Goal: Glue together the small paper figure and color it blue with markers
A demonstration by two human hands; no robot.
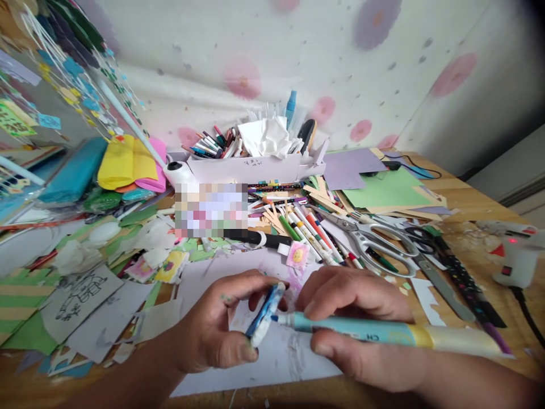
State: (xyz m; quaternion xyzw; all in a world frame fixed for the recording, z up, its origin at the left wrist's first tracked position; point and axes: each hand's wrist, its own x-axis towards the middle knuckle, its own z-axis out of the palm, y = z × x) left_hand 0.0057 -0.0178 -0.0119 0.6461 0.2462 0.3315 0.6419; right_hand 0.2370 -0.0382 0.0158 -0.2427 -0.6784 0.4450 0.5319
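My left hand (215,321) pinches a small flat white piece (263,321) by its edges, between thumb and fingers. Blue colour covers much of its face, and the piece stands tilted on edge. My right hand (351,292) is closed round a thick marker (374,330) with a light blue, yellow and whitish barrel. The marker lies nearly level, and its blue tip meets or almost meets the coloured face. Both hands are above a white paper sheet (204,380) smudged with purple and grey. Just beyond them lies a small pink square with a yellow centre (298,255).
Silver scissors (385,241) and several loose markers (315,238) lie behind my right hand. A glue gun (515,258) with a lit red light stands at the right. Paper scraps (80,318) crowd the left. A pen box (221,168) is at the back.
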